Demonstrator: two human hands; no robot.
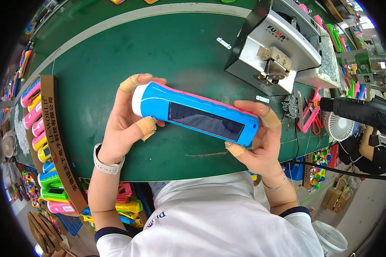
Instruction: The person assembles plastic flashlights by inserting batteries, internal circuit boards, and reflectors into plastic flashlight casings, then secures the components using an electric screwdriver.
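Observation:
A blue-and-pink flashlight (158,103) with a white end and a long dark panel is held level above the green table, its panel side up. The fingers of my left hand (123,122) are closed round the white end, thumb on the near side. At the other end, my right hand (266,143) grips the narrower blue tip between thumb and fingers. Tan tape covers several fingertips on both hands. The pink side of the flashlight shows along the far edge, and its underside is hidden.
To the left, a cardboard box (58,128) holds several coloured flashlights. A metal screw-feeding machine (266,51) stands at the back right, with small white strips (262,99) near it. Further right are a black electric screwdriver (356,111), pink-handled cutters (309,118) and a small white fan (340,127).

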